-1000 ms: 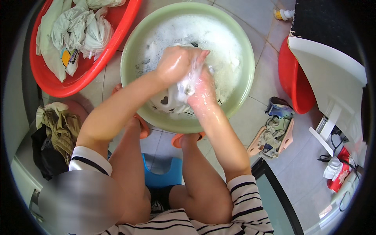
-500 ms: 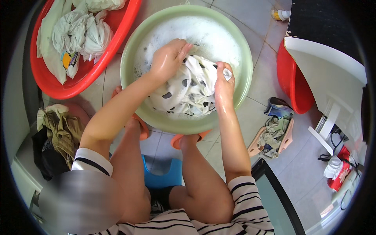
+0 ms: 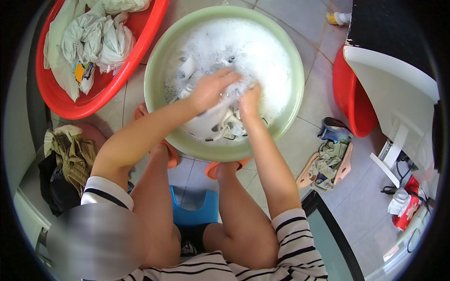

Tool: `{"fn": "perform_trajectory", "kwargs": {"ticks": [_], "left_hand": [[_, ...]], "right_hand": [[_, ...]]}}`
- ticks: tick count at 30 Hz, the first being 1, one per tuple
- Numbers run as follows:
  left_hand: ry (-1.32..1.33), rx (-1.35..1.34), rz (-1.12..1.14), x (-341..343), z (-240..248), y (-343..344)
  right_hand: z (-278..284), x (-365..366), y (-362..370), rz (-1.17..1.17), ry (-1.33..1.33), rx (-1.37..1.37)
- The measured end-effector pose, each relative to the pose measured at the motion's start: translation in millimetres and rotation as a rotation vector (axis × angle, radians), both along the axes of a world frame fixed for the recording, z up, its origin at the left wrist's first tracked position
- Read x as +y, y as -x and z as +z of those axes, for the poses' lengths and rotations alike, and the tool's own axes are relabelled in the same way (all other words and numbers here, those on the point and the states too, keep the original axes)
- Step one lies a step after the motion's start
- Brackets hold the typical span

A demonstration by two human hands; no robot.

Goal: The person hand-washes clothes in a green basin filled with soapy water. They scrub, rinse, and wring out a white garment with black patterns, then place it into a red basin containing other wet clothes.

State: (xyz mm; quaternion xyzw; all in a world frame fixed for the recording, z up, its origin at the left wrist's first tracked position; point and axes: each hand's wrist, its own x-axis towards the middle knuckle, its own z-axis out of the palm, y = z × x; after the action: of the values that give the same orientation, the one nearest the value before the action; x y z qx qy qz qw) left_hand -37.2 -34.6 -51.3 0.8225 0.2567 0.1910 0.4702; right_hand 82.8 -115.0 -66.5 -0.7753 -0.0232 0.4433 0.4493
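Observation:
A pale green basin (image 3: 153, 117) full of white suds stands in front of me. In it, a white cloth with dark spots (image 3: 230, 122) lies bunched and partly sunk under the foam. My left hand (image 3: 213, 90) is over the cloth, its fingers pointing right and smeared by motion, so its grip cannot be read. Close beside it on the right, my right hand (image 3: 250, 102) is closed, with a bit of white cloth showing at its top. Foam hides most of what lies between the two hands.
A red basin (image 3: 101, 100) with white laundry (image 3: 86, 40) stands at the far left. Dark and khaki clothes (image 3: 70, 159) lie below it. To the right are a red tub (image 3: 358, 105), pink slippers (image 3: 344, 164) with cloths, and a white panel (image 3: 389, 84). A blue stool (image 3: 194, 210) is beneath me.
Both hands have come closer together, the right one moving left. The spotted cloth, spread and raised before, is now bunched lower in the suds.

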Motion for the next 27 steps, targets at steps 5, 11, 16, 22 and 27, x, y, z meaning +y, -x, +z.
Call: {"fn": "perform_trajectory", "kwargs": {"ticks": [5, 11, 16, 22, 27], "left_hand": [[-0.080, -0.178, -0.232, -19.6, 71.2, 0.1], [-0.011, 0.423, 0.059, 34.5, 61.1, -5.7], [-0.318, -0.167, -0.061, -17.5, 92.5, -6.3], [-0.212, 0.168, 0.124, 30.3, 43.1, -4.6], [-0.164, 0.276, -0.053, 39.8, 51.4, 23.8]], "right_hand": [[75.0, 25.1, 12.2, -0.079, -0.191, 0.647], [97.2, 27.2, 53.3, -0.359, -0.242, 0.597], [56.7, -5.9, 18.5, -0.209, -0.498, 1.120], [103.7, 6.8, 22.6, -0.200, -0.046, 0.468], [92.1, -9.2, -23.6, 0.039, -0.065, -0.203]]}}
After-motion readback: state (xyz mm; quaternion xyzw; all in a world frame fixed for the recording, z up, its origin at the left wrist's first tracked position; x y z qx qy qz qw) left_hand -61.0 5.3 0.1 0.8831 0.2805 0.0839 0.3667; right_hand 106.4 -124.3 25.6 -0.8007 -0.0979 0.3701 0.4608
